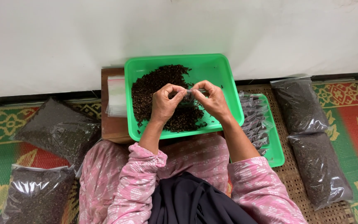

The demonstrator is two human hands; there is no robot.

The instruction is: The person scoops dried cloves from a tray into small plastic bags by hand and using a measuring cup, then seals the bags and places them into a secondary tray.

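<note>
Both the left hand (165, 103) and right hand (214, 99) pinch a small clear bag (189, 97) mid-frame, above the green tray (228, 79). Sealing its top seems underway; next, fingers must press evenly along it.

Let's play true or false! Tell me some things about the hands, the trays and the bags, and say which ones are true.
1. Both hands, left hand and right hand, hold a small clear bag. True.
2. The green tray is full to the brim. False: the dark bits cover only part of it.
3. Big filled bags lie on the mat. True.
4. The side tray is red. False: it is green.
</note>
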